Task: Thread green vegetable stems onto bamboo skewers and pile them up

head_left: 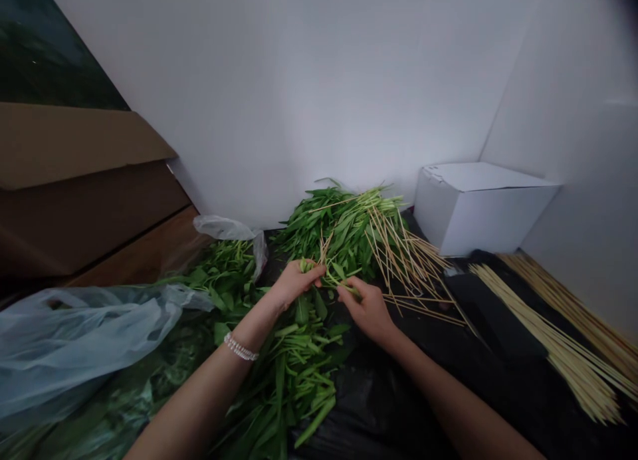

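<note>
My left hand (pixel 295 282), with a beaded bracelet at the wrist, is closed on thin green stems of a leafy vegetable. Facing it, my right hand (pixel 367 308) pinches the other end of the leafy green stems (pixel 340 272) that stretch between both hands. Below the hands lies a loose heap of long-leaved greens (pixel 299 363). Just beyond them is a pile of greens (pixel 343 224) with many thin wooden skewers (pixel 406 257) lying on its right side. A few skewer ends show behind my left fingers; whether that hand holds them I cannot tell.
Clear plastic bags (pixel 94 340) and more greens lie at the left, near a cardboard box (pixel 80 207). On the right are a white box (pixel 491 207), a dark flat case (pixel 493 317) and bundles of pale sticks (pixel 563 353). Black plastic sheeting (pixel 379 407) covers the surface.
</note>
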### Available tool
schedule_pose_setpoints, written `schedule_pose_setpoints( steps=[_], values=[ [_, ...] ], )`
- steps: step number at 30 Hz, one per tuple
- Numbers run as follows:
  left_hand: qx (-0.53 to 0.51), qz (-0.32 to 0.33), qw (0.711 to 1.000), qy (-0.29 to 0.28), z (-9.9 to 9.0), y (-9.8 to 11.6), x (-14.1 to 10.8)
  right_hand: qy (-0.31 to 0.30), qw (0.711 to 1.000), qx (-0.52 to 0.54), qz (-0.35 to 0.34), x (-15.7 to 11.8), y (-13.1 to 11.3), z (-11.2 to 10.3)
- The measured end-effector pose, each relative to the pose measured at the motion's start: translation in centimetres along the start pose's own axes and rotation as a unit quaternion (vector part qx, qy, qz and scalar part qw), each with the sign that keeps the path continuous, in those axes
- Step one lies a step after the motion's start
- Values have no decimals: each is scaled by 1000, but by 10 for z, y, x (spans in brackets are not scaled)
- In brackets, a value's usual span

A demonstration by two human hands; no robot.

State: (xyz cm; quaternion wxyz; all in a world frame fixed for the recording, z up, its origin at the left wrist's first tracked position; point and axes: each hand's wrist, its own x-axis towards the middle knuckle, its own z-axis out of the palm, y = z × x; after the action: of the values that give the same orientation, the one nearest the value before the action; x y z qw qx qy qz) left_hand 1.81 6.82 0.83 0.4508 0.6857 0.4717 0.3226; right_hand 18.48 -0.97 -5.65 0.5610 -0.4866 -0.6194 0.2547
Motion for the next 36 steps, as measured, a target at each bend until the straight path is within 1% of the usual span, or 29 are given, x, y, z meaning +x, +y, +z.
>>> schedule_pose_setpoints(
  steps=[2,3,4,5,6,8,9,11,13,16,19,21,23,24,25,26,27,28,29,31,33,35,36],
  values=[
    [21,49,995,89,-5,-1,1,2,996,73,51,3,0,-2],
    [36,78,989,116,-7,-1,0,-7,991,113,76,4,0,-3],
    [59,111,985,122,-7,1,-2,-21,984,149,97,5,0,-3],
    [90,145,980,102,-7,3,-4,-37,977,179,114,6,0,-3],
    [129,178,973,66,-6,5,-7,-53,970,203,127,7,0,-3],
    [202,237,950,-11,-1,8,-12,-74,959,232,144,8,0,-2],
    [230,256,938,-41,2,10,-15,-78,956,241,149,8,0,-2],
    [264,272,922,-77,6,11,-17,-83,953,249,152,8,0,-2],
    [285,278,913,-85,8,11,-17,-79,955,246,146,8,1,-2],
    [302,287,906,-73,7,11,-17,-56,960,240,131,9,3,-3],
    [305,291,905,-56,9,9,-19,-35,960,244,129,9,6,-2],
    [298,285,910,-41,13,6,-20,-31,960,245,130,9,6,-1],
    [258,268,928,-6,16,4,-18,-30,959,252,125,9,6,-1],
    [218,248,944,21,16,3,-16,-26,957,263,122,9,6,-1],
    [159,218,961,54,14,2,-13,-19,952,280,121,10,6,-2],
    [78,180,976,90,10,2,-9,-8,946,300,124,11,6,-4],
    [-13,137,983,122,4,2,-5,6,938,322,129,13,7,-6],
    [-109,98,978,147,-4,4,-1,20,927,347,138,16,8,-9],
    [-207,67,962,164,-13,6,2,34,915,373,148,18,10,-12],
    [-268,51,948,164,-35,11,5,51,884,432,170,23,15,-19],
    [-312,35,939,144,-57,17,1,52,853,480,197,26,20,-24],
    [-407,-1,907,112,-75,21,-7,47,834,502,226,27,24,-26],
    [-436,-10,894,107,-82,23,-12,42,829,505,236,26,26,-27]
  ],
)
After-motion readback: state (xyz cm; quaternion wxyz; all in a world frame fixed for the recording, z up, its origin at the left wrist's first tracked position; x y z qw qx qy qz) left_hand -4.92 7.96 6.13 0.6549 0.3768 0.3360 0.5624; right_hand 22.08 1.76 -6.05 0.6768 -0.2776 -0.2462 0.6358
